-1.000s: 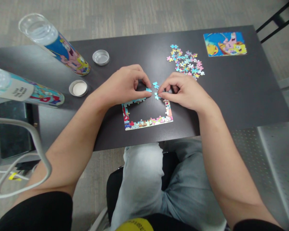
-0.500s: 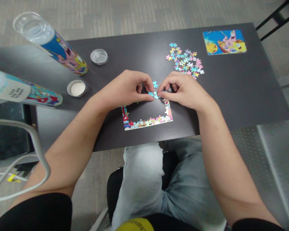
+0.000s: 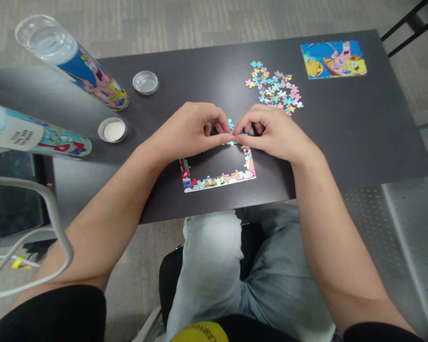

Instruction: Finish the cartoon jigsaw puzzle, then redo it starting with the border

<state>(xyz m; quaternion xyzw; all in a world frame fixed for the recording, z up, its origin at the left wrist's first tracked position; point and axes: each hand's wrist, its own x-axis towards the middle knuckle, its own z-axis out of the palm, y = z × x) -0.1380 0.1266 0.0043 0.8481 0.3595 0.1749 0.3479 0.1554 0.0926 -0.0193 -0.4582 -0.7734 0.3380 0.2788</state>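
My left hand [image 3: 199, 127] and my right hand [image 3: 271, 129] meet at the far side of a jigsaw puzzle border [image 3: 220, 181] on the dark table. Thumbs and fingertips of both are closed on light-blue puzzle pieces [image 3: 231, 143], which they mostly cover. Another blue puzzle piece [image 3: 230, 123] lies just beyond the fingertips, partly hidden. The border's near side and right side show joined colourful pieces around bare tabletop; my left hand hides much of its far left. Past my right hand is a pile of loose puzzle pieces [image 3: 275, 89].
A cartoon picture card [image 3: 335, 61] lies at the far right of the table [image 3: 364, 128]. To the left are two clear printed tubes, one standing [image 3: 96, 76] and another nearer [image 3: 64, 140], plus two round lids [image 3: 146, 83]. A white cable loop [image 3: 59, 223] hangs at lower left.
My left thumb and fingertips have slid slightly right along the blue pieces, so they now touch my right fingertips and cover more of the pieces. My right hand has hardly moved.
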